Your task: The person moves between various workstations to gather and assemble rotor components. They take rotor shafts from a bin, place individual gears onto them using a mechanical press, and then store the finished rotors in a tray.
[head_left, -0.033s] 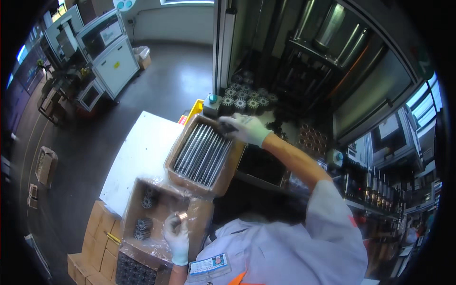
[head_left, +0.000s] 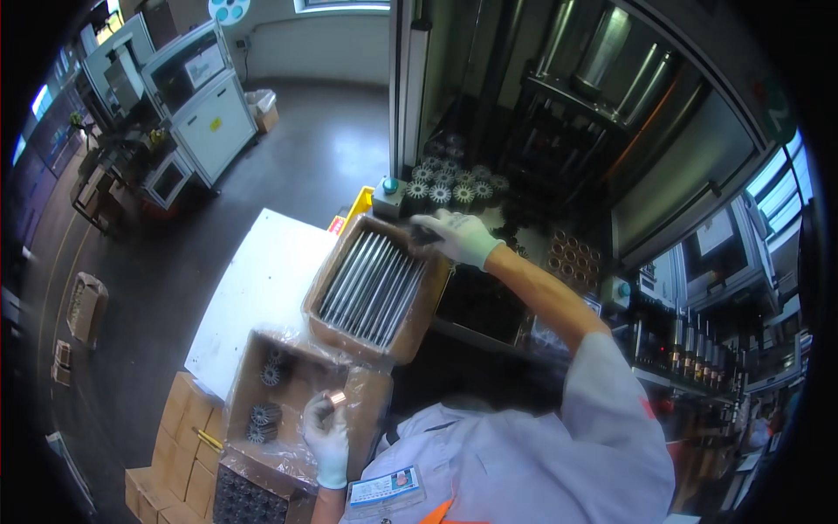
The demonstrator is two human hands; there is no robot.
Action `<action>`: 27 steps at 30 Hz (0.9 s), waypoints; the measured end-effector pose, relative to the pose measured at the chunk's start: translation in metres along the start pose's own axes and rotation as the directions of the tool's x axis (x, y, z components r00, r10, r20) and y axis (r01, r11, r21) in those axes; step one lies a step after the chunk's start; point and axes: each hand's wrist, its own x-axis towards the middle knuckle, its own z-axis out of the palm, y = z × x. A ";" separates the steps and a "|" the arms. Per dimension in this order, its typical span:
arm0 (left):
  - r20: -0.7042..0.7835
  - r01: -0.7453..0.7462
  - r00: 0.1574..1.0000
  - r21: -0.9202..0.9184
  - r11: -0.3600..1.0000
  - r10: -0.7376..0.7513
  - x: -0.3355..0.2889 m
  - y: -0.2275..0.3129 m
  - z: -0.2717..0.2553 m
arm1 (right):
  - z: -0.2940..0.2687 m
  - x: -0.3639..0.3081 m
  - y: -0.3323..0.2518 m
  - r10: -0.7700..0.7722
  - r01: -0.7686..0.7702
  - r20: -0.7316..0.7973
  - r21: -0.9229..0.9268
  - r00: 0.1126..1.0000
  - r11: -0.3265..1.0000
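My left hand (head_left: 326,437), in a white glove, is closed on a small shiny copper-coloured ring (head_left: 337,397) over the near carton (head_left: 367,406). Clear plastic lines that carton, and a few stacks of dark toothed metal cores (head_left: 260,423) lie inside. My right hand (head_left: 467,237), gloved too, reaches out to the far carton (head_left: 410,341) and is closed on a dark metal part (head_left: 424,233) at its upper right corner; the fingers partly cover it, and its shape is blurred. Rows of long silvery metal shafts (head_left: 371,284) fill the far carton.
A white board (head_left: 253,288) lies left of the cartons. Toothed cores (head_left: 441,192) stand grouped inside the machine frame, beside a box with a green button (head_left: 389,186). Copper-coloured rings (head_left: 572,253) sit in rows further right. A dark tray of parts (head_left: 249,498) is at the near edge.
My right hand has shifted very slightly to the right with the dark part. My left hand keeps its place with the copper-coloured ring.
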 end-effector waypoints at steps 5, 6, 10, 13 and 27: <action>0.047 -0.033 0.998 -0.081 0.996 0.037 0.002 0.006 0.024 | 0.012 -0.009 0.048 0.127 -0.117 0.072 -0.130 0.989 0.985; 0.065 -0.055 0.996 -0.065 0.996 0.059 0.003 0.007 0.029 | 0.016 -0.011 0.056 0.131 -0.110 0.104 -0.188 0.986 0.976; 0.133 -0.141 0.982 0.032 0.989 0.136 0.006 0.016 0.046 | 0.014 -0.015 0.075 0.070 -0.039 0.090 -0.307 0.994 0.951; 0.111 -0.102 0.988 -0.019 0.995 0.103 0.001 0.018 0.062 | 0.011 -0.020 0.082 -0.063 0.093 0.084 -0.435 0.995 0.896; 0.112 -0.086 0.990 0.022 0.996 0.083 -0.025 0.024 0.118 | 0.067 -0.030 0.106 -0.116 -0.074 -0.492 -0.349 0.863 0.934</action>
